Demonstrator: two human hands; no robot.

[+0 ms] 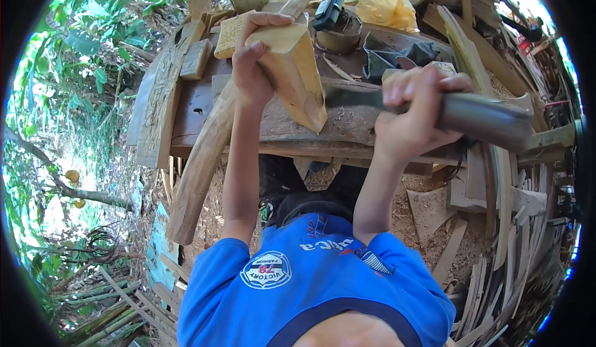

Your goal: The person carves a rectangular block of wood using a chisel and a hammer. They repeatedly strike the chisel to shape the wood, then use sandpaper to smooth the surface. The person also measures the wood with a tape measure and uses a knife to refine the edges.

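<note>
My left hand (252, 61) is closed around the upper end of a pale, angular wooden block (292, 74), which stands tilted on the workbench (357, 120). My right hand (416, 108) grips a bladed tool (487, 118) with a thick, rounded handle. Its flat dark blade (354, 97) reaches left to the side of the block; motion blur hides whether the edge touches it. A long, rough wooden pole (202, 161) slants past my left forearm and rests across the bench.
A dark watch-like object (328, 12) sits on a round container (341, 35) behind the block. Near it lie a yellowish plastic bag (385, 7) and a grey cloth (397, 54). Boards (158, 92) line the left; wood scraps (503, 192) crowd the right, with shavings on the ground.
</note>
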